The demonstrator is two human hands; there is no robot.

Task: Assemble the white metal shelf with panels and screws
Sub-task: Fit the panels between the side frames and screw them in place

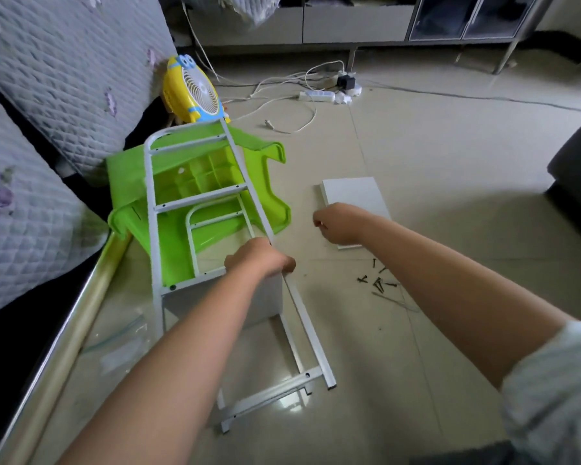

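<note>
near me: white metal shelf frame [302, 317] tilted on tiled floor [433, 156], feet toward me, top leaning on green plastic stool [188, 176]. my left hand [260, 258] clenched round frame's right rail, above white panel [262, 298] already seated between sides. black screws [378, 281] scattered on floor just right of frame. my right hand [337, 221] curled, fingertips pinched; can't tell what it holds. under it, loose white panel [353, 193] flat on floor. farther: yellow fan [193, 90], power strip [316, 95].
</note>
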